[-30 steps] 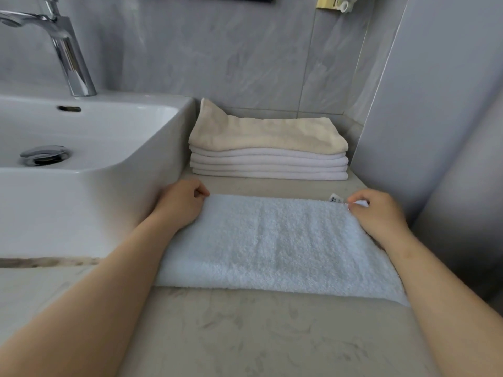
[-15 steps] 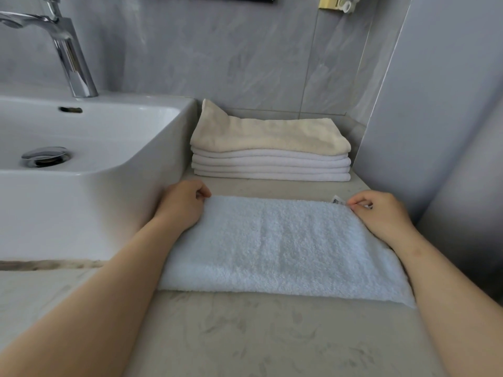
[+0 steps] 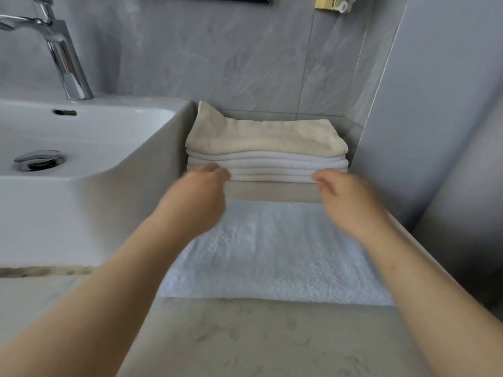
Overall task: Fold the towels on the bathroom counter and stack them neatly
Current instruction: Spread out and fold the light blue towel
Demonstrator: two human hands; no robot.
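Observation:
A folded white towel (image 3: 275, 254) lies flat on the stone counter (image 3: 258, 341), its long side toward me. Behind it, against the back wall, stands a stack of folded white towels (image 3: 266, 170) with a cream towel (image 3: 264, 137) on top. My left hand (image 3: 196, 202) hovers over the flat towel's far left corner, fingers loosely curled, fingertips at the stack's lower left front. My right hand (image 3: 345, 202) is over the far right corner, its fingertips at the stack's lower right front. Both hands are motion-blurred and hold nothing.
A white basin (image 3: 81, 213) with a chrome tap (image 3: 62, 58) fills the left side, its wall beside the towels. A grey panel (image 3: 435, 131) closes the counter on the right. The tiled back wall is just behind the stack.
Both hands let go of the flat towel's far corners and moved forward and up toward the front of the stack. The flat towel stays in place.

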